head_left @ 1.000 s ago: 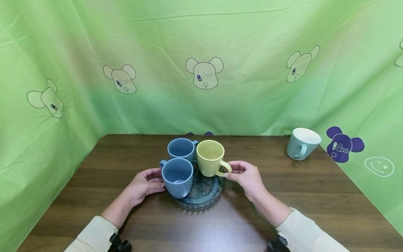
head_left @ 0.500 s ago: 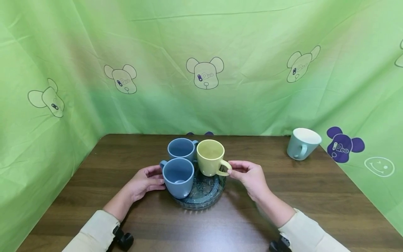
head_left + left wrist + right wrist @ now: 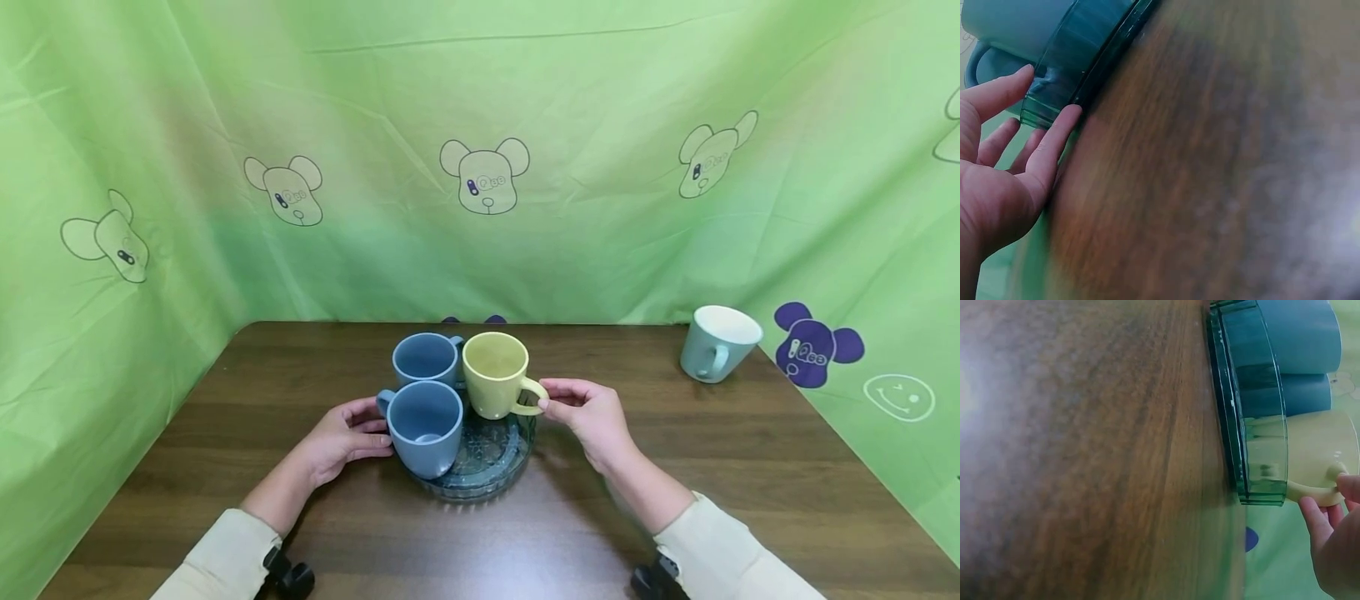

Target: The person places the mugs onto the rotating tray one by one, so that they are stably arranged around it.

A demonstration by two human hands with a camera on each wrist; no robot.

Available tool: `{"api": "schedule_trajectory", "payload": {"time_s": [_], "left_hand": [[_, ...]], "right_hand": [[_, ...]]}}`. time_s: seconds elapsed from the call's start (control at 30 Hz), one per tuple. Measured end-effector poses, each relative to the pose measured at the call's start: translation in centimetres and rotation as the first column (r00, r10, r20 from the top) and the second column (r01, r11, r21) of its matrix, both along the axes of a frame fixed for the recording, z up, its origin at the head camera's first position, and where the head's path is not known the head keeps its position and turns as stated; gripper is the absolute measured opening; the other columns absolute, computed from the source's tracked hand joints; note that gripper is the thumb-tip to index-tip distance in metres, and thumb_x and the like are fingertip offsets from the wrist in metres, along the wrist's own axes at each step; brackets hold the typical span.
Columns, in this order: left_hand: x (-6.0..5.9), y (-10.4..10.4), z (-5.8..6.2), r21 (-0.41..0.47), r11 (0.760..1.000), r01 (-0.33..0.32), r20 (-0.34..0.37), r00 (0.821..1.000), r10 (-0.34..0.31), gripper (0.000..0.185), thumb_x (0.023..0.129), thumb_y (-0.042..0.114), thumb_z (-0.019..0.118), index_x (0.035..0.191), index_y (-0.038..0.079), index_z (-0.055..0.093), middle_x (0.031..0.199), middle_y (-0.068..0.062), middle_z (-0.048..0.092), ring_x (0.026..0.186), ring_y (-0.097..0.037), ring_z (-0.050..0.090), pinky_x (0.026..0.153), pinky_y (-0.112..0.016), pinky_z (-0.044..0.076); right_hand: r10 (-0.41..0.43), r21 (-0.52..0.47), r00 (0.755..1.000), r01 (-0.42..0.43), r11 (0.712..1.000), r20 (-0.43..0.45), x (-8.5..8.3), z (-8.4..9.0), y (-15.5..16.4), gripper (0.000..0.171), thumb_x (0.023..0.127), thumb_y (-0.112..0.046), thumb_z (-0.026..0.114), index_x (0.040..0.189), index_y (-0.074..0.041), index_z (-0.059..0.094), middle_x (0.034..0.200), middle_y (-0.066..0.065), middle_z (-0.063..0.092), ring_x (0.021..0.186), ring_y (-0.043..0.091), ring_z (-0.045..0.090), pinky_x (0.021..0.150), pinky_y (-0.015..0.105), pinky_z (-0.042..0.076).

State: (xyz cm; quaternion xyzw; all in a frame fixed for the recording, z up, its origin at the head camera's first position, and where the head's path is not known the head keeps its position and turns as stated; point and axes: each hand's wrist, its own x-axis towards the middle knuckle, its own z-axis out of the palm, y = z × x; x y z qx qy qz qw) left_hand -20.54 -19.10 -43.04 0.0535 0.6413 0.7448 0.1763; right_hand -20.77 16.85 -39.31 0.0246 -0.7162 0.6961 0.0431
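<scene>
A round blue-green glass tray [image 3: 480, 479] with a low clear wall stands on the table, bearing three upright mugs. The front blue mug [image 3: 425, 433] and the rear blue mug [image 3: 426, 358] are on its left side. A yellow mug [image 3: 495, 375] stands at the back right, its handle toward my right hand [image 3: 588, 417]. That hand pinches the handle between thumb and fingers, as the right wrist view also shows. My left hand [image 3: 341, 442] touches the left side of the tray wall [image 3: 1054, 94] with extended fingers, close to the front blue mug.
A light-blue mug [image 3: 720, 343] with a white inside stands apart near the back right corner of the wooden table [image 3: 570, 533]. Behind the table hangs a green printed cloth [image 3: 375, 250].
The tray and its mugs have turned slightly; the front blue mug's handle has come nearer and the yellow mug has shifted a little left. My right thumb has moved up onto the yellow mug's handle.
</scene>
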Motion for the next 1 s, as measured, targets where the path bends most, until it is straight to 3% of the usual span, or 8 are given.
{"api": "schedule_trajectory", "payload": {"time_s": [0.33,0.67,1.0], "left_hand": [[0.4,0.2,-0.1,-0.007,1.0,-0.01,-0.004,1.0,0.01,0.068,0.079,-0.011,0.074,0.139,-0.008,0.043,0.113,-0.01,0.056,0.102,-0.021,0.058,0.085,-0.043,0.056],[0.5,-0.1,-0.1,-0.03,0.999,-0.012,0.009,1.0,0.013,0.067,0.08,-0.008,0.075,0.139,-0.008,0.044,0.111,-0.011,0.058,0.098,-0.02,0.06,0.085,-0.041,0.057],[0.7,0.0,0.2,0.04,0.999,-0.031,0.006,1.0,0.03,0.046,0.081,-0.015,0.069,0.124,-0.004,0.059,0.103,-0.009,0.061,0.089,-0.018,0.065,0.082,-0.042,0.057]], "right_hand": [[0.016,0.006,1.0,-0.016,1.0,-0.012,-0.9,0.0,-0.1,0.036,0.08,0.018,0.066,0.116,0.02,0.059,0.089,0.011,0.069,0.076,0.009,0.065,0.072,0.025,0.058],[0.032,0.011,0.999,-0.032,0.999,-0.01,-1.6,0.0,0.0,0.037,0.08,0.016,0.068,0.116,0.019,0.06,0.095,0.02,0.068,0.079,0.013,0.065,0.073,0.026,0.058],[0.068,0.056,0.995,-0.064,0.996,-0.069,-2.4,-0.2,0.1,0.034,0.083,0.015,0.066,0.117,0.018,0.06,0.103,0.029,0.065,0.085,0.015,0.066,0.075,0.024,0.057]]}}
